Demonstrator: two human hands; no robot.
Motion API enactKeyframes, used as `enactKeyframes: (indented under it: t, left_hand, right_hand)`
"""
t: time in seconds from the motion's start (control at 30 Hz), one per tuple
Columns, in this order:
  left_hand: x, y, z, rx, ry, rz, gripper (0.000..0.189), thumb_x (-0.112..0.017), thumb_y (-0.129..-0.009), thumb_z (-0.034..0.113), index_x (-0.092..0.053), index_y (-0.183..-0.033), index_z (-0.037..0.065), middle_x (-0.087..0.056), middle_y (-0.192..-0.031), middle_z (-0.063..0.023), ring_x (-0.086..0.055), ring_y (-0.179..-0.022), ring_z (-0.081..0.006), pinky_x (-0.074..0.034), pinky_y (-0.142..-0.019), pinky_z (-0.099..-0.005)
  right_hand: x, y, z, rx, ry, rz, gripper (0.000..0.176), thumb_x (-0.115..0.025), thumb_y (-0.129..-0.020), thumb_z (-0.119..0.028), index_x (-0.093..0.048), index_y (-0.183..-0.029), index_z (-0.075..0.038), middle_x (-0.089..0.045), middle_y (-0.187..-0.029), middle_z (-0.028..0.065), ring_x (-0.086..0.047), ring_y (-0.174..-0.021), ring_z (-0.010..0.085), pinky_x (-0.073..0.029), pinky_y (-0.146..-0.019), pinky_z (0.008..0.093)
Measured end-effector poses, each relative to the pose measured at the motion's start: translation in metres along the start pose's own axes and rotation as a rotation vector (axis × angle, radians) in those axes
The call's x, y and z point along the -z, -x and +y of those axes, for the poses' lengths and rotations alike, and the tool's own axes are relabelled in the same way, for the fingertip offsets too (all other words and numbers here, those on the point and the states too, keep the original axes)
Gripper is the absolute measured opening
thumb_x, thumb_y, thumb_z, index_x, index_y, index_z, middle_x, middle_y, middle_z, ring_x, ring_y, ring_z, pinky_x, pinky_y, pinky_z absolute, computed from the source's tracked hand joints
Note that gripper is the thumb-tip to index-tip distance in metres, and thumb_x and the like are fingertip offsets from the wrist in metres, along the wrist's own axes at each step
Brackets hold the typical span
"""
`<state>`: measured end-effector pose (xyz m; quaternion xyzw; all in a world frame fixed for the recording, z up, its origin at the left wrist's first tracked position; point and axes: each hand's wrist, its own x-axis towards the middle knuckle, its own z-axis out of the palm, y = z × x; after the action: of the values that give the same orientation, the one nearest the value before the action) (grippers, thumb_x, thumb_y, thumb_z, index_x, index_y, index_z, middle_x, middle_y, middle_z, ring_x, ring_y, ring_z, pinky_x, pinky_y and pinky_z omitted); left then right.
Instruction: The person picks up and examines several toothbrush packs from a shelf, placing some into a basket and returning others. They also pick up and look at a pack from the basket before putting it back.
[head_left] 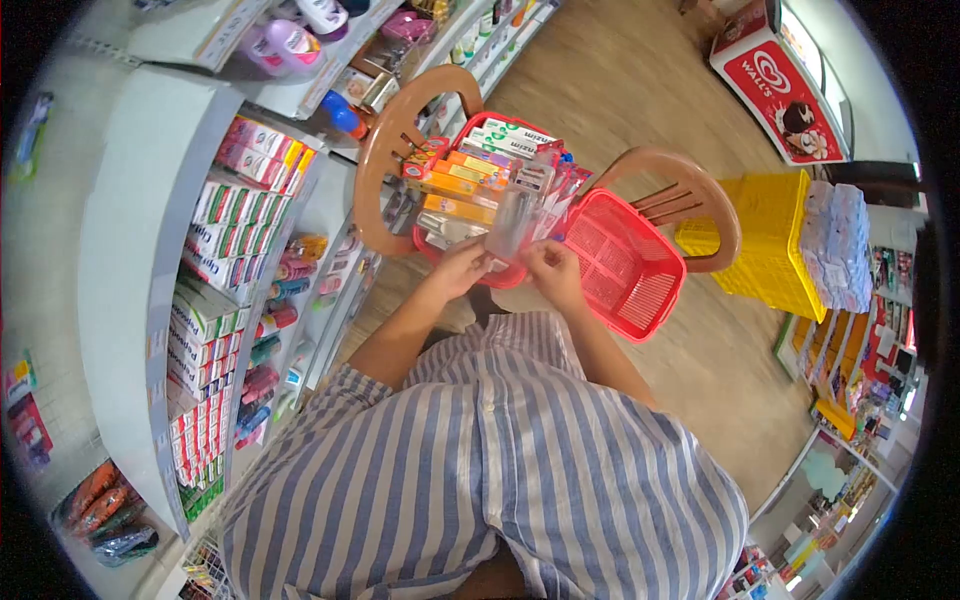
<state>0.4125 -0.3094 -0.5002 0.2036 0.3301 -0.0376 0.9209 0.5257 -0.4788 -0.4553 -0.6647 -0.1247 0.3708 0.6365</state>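
Observation:
My left hand (465,268) is closed on the lower end of a clear plastic package (512,222), which is held over a red basket (508,277) full of boxed goods. Close to the package's lower right corner, the fingers of my right hand (554,272) are pinched together; what lies between them is too small to make out. Beyond the hands, orange boxes (460,207) and white toothpaste boxes (515,137) fill the basket. A second red basket (625,265), with bare slotted walls, stands just right of my right hand.
Brown chairs (376,170) (728,215) stand by the baskets. Shelves with stacked toothpaste boxes (215,240) rise close on the left. Yellow crates (765,235) stand to the right, and a red ice cream freezer (780,95) is at the back right.

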Motion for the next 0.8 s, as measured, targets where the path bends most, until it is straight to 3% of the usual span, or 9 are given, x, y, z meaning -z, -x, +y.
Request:
enactKeyframes:
  t: [0.1, 0.2, 0.37, 0.47, 0.8]
  left_hand:
    - [0.004, 0.036, 0.021, -0.129, -0.104, -0.053, 0.028, -0.057, -0.094, 0.010, -0.059, -0.121, 0.005, -0.062, -0.108, 0.0008, -0.057, -0.097, -0.0078, -0.048, -0.080, -0.0228]
    - [-0.003, 0.084, 0.046, -0.267, -0.267, -0.020, 0.031, -0.058, -0.093, 0.011, -0.058, -0.124, 0.003, -0.062, -0.111, -0.0014, -0.058, -0.096, -0.0087, -0.049, -0.080, -0.0237]
    - [-0.017, 0.190, 0.075, -0.594, -0.378, 0.158, 0.028, -0.065, -0.090, 0.013, -0.064, -0.115, 0.001, -0.068, -0.105, -0.0063, -0.064, -0.091, -0.0124, -0.050, -0.076, -0.0263]
    - [-0.014, 0.246, 0.085, -0.760, -0.391, 0.160, 0.026, -0.065, -0.090, 0.012, -0.065, -0.114, 0.001, -0.069, -0.102, -0.0059, -0.064, -0.089, -0.0122, -0.049, -0.074, -0.0254]
    - [-0.007, 0.421, 0.085, -1.229, -0.354, 0.445, 0.023, -0.067, -0.088, 0.009, -0.067, -0.110, 0.002, -0.071, -0.096, -0.0065, -0.065, -0.081, -0.0099, -0.050, -0.065, -0.0229]
  right_hand:
    - [-0.013, 0.006, -0.023, -0.038, -0.189, -0.095, 0.010, -0.066, -0.088, -0.008, -0.064, -0.089, 0.001, -0.061, -0.067, 0.0011, -0.057, -0.054, 0.0075, -0.046, -0.051, 0.0215]
    - [-0.036, 0.010, -0.050, 0.038, -0.163, -0.188, 0.010, -0.067, -0.086, -0.006, -0.063, -0.091, 0.001, -0.062, -0.070, 0.0022, -0.058, -0.054, 0.0081, -0.047, -0.052, 0.0217]
    - [-0.098, 0.022, -0.098, 0.108, -0.206, -0.404, 0.005, -0.065, -0.085, 0.000, -0.063, -0.089, 0.003, -0.063, -0.071, 0.0034, -0.061, -0.055, 0.0105, -0.049, -0.052, 0.0233]
    - [-0.142, 0.034, -0.132, 0.180, -0.196, -0.557, 0.005, -0.064, -0.084, 0.002, -0.063, -0.089, 0.003, -0.064, -0.071, 0.0042, -0.061, -0.054, 0.0116, -0.050, -0.051, 0.0240]
    - [-0.285, 0.095, -0.194, 0.396, -0.179, -0.907, 0.008, -0.067, -0.087, -0.003, -0.064, -0.093, 0.001, -0.065, -0.072, 0.0058, -0.064, -0.057, 0.0126, -0.049, -0.050, 0.0224]
